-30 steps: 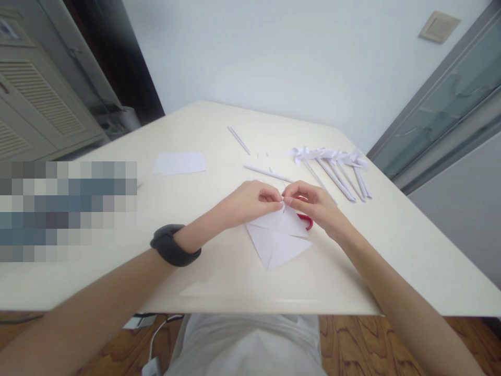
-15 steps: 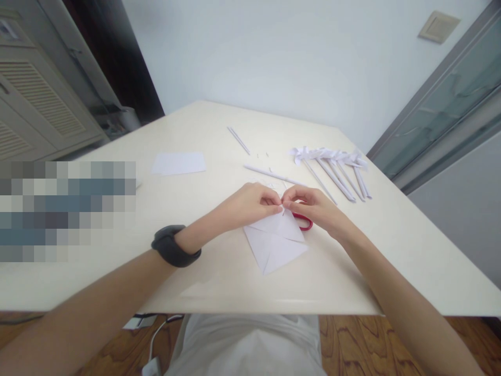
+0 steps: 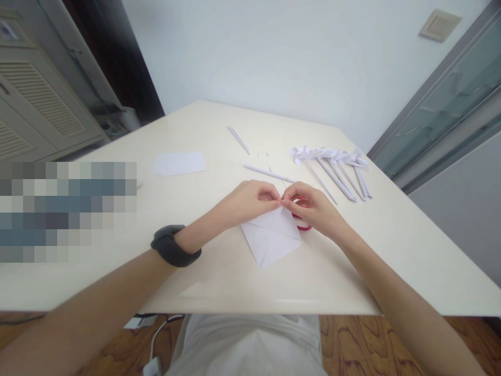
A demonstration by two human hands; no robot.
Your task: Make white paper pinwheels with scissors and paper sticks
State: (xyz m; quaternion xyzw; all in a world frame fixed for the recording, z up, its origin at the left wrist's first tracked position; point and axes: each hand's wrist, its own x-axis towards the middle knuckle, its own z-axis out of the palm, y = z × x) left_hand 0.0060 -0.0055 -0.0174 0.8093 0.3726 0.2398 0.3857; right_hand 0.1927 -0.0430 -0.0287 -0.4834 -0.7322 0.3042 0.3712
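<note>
A square of white paper [image 3: 272, 235], cut in from its corners, hangs tilted just over the table's near half. My left hand [image 3: 254, 201] pinches its top corner between thumb and fingers. Right beside it, my right hand [image 3: 311, 203] pinches the same corner, and the fingertips of both hands meet there. The exact fold under the fingertips is hidden. Behind my right hand lie scissors with red handles [image 3: 304, 227], partly covered by the hand and the paper.
Several white paper pinwheels [image 3: 329, 154] on rolled paper sticks lie at the back right. A rolled paper stick [image 3: 266, 171] and two thinner sticks [image 3: 238, 139] lie beyond my hands, near small paper scraps [image 3: 267, 154]. White sheets [image 3: 179, 163] rest at left on the table [image 3: 129, 282].
The paper's lower edge has shifted slightly up and left. Both hands keep their pinch at the corner, with fingertips a little closer together.
</note>
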